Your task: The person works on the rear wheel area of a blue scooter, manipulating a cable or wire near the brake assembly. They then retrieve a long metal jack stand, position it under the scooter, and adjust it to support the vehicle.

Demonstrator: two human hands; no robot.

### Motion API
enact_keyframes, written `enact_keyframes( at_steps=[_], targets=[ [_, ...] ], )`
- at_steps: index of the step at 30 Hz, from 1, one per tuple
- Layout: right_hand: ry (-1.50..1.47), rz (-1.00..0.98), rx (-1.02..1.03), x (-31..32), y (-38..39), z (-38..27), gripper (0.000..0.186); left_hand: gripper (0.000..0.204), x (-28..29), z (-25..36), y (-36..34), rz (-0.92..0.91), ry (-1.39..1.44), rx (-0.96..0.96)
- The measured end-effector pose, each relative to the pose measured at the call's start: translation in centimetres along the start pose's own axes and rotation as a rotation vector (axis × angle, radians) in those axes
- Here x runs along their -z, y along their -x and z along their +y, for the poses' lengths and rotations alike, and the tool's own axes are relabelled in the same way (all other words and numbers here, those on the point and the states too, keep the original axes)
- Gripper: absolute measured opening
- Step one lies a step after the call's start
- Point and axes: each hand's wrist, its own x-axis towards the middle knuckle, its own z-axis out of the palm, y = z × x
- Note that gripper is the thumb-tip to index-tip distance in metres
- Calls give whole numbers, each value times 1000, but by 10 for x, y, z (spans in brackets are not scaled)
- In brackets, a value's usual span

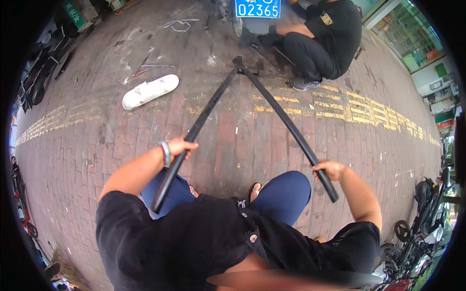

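Long black bolt cutters [287, 116] stretch away from me with their two handles spread wide in a V. My left hand [179, 147] grips the left handle, whose end reaches over my left knee. Around the right handle, close to its lower end, my right hand [329, 170] is closed. The dark cutter head [238, 62] is at the far end, low over the brick pavement near a parked vehicle. What lies between its jaws, if anything, is too small to make out.
A co-worker in black [330, 43] crouches at the far right beside a wheel [238, 28]. A white oblong panel [150, 91] lies left of the cutters, with thin tools [158, 66] beyond it. Parked motorbikes [420, 218] line the right side.
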Motion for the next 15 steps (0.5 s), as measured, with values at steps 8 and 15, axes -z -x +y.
enact_keyframes(
  at_steps=[8,15],
  targets=[
    [-71,-158,116,-3,-79,2,61,47,-44,-32,-5,78,-46,6],
    [63,195,111,-12,-85,-25,42,53,-17,-35,-22,-108,316,199]
  ],
)
